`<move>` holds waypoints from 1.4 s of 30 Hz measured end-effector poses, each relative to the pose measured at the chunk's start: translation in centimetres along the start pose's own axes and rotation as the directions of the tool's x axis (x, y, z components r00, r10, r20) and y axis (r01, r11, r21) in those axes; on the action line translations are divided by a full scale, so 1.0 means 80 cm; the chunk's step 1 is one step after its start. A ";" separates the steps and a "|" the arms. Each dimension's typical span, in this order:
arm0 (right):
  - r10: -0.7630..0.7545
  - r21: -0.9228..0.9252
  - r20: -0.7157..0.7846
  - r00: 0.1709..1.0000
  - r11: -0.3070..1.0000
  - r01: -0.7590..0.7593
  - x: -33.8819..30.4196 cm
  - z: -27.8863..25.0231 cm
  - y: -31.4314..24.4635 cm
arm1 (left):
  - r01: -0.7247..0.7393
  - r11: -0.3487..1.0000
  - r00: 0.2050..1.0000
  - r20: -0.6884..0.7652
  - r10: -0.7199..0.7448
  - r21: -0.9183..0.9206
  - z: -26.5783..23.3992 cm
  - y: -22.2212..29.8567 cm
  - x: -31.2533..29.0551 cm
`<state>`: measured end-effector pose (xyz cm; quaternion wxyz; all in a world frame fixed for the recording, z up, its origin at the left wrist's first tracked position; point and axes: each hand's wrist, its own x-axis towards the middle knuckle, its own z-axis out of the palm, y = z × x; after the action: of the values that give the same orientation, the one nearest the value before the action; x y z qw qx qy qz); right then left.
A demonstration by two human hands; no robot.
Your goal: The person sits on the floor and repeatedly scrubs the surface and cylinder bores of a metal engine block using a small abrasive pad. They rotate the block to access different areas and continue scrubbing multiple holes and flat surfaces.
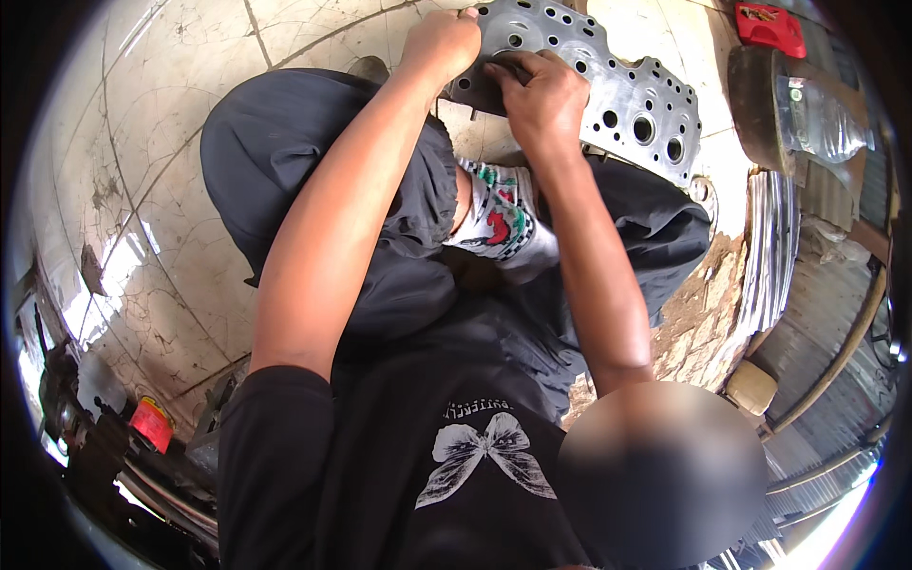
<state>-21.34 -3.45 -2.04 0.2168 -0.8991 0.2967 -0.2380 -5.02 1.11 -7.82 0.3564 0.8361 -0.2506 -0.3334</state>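
Floor, off-white tile, dark joint lines, fine cracks, fills upper left. T-shirt, black, takes bottom center; pale butterfly print on chest. Trousers, dark, legs folded, knees out to both sides. Corrugated metal sheeting, grey, along right rim, bent by the lens. Metal plate, thick, grey, many round holes of mixed sizes, at top center beyond the folded legs; runs slantwise from upper left down to lower right, its lower right end just beside the right leg. Largest holes toward that end.

Forearms bare, both reaching up to the plate. Patterned sock, white with red, green and black, between the knees, under the gap between forearms. Curved dark brown piece at upper right, clear plastic next to it.

Right hand on the plate's left half, fingers bent, spread narrow; dark patch under the fingertips, item or shadow, cannot tell, so hold unclear. Left hand curled in at the plate's upper left end, touching; most fingers hidden, grip unclear. Hands near each other, apart.

Red jug, upper right corner. Tan block, right side. Red container, lower left.
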 end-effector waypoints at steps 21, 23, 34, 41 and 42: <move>0.503 0.627 -0.175 0.846 0.720 -0.298 0.000 -0.033 0.107 | -0.064 0.984 0.971 0.216 0.100 -0.167 -0.035 0.026 -0.044; 0.498 0.597 -0.186 0.847 0.742 -0.305 0.002 -0.031 0.112 | -0.111 0.983 0.965 0.222 0.142 -0.144 -0.035 0.028 -0.045; 0.461 0.439 -0.233 0.856 0.836 -0.331 0.001 -0.037 0.100 | -0.130 0.957 0.939 0.279 0.203 -0.258 -0.050 0.036 -0.064; 0.449 0.432 -0.226 0.864 0.842 -0.324 0.002 -0.038 0.094 | -0.218 0.951 0.906 0.318 0.280 -0.218 -0.051 0.036 -0.063; 0.444 0.436 -0.226 0.867 0.842 -0.317 0.002 -0.038 0.091 | -0.242 0.949 0.897 0.327 0.298 -0.199 -0.054 0.035 -0.067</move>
<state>-26.10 -9.63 -3.45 0.3817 -0.7099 0.4498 -0.3847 -5.87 4.77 -1.38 0.4117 0.6895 -0.3980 -0.4436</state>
